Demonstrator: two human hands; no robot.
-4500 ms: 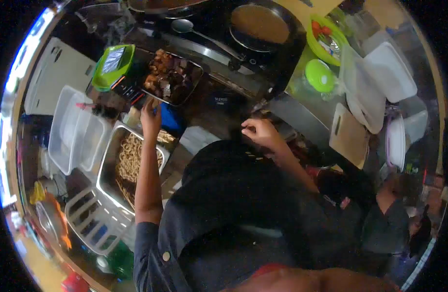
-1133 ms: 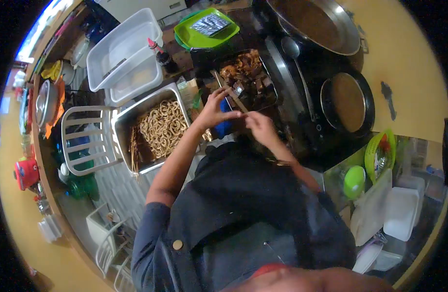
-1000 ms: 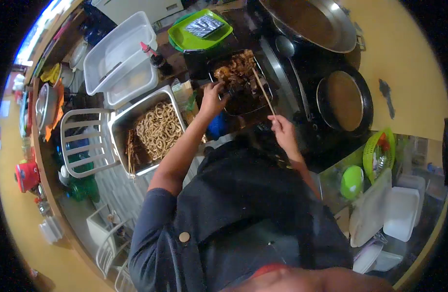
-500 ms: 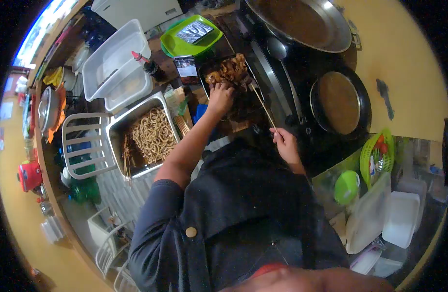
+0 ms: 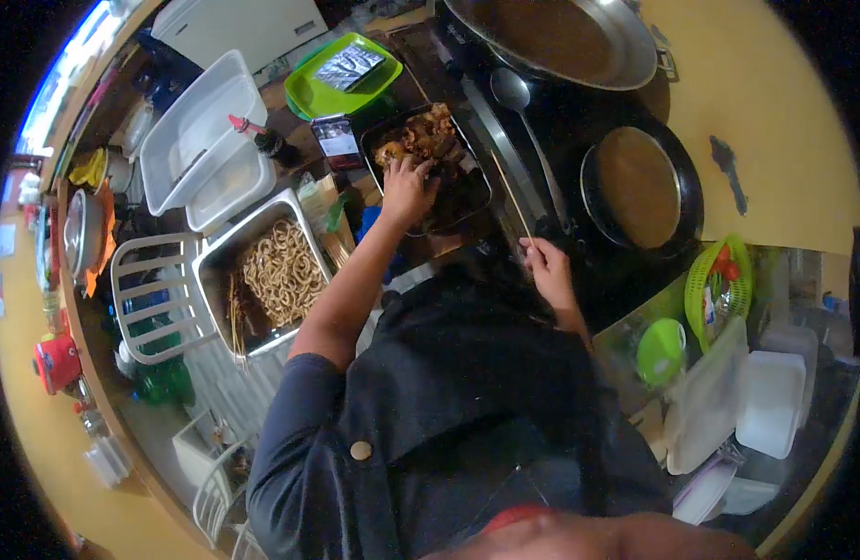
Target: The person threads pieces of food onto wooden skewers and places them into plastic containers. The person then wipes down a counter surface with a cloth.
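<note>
My left hand (image 5: 409,193) reaches into the metal tray (image 5: 489,191) of dark and reddish-brown meat pieces (image 5: 436,133). Its fingers are bent over the pieces at the tray's left part; whether they grip one is hidden. My right hand (image 5: 550,273) is closed round the lower end of a thin wooden skewer (image 5: 512,197), which points up and left past the tray's right edge. No piece can be made out on the skewer. A phone (image 5: 338,140) with a lit screen stands at the tray's left corner.
At the left, a metal pan (image 5: 198,271) holds coiled pieces and loaded skewers, beside white plastic tubs (image 5: 155,168). A green tray (image 5: 299,86) lies behind. Right are a ladle (image 5: 533,131), a large pan (image 5: 647,58), a smaller pan (image 5: 633,187) and a green basket (image 5: 693,297).
My left hand has gone from the skewer into the meat tray. My right hand keeps the skewer, whose tip has moved from over the meat to the tray's right side. The view has shifted.
</note>
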